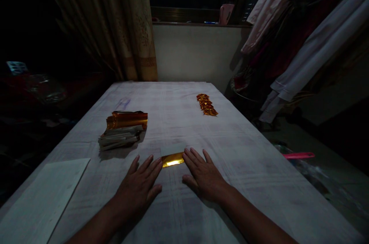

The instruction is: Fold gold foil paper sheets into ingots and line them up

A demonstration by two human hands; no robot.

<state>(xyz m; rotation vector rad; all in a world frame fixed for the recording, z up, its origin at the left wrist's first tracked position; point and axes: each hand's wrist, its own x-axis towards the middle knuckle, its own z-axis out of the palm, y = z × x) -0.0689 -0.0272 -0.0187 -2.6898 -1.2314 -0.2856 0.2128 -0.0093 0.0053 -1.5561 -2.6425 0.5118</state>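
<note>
Gold foil strip (173,160) lies flat between left hand (138,185) and right hand (205,178), each touching one end, fingers straight, slightly spread, gripping nothing. Beyond the left fingers sits a thick pile of sheets (122,133), seemingly not yet folded; farther, past the right fingers, a short row of folded pieces (205,105) looks done, so most appears to remain.

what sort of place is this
Probably a room in a home: a patterned curtain, clothes hanging at the right, and a cloth-covered table under a sill with a pink cup.
</note>
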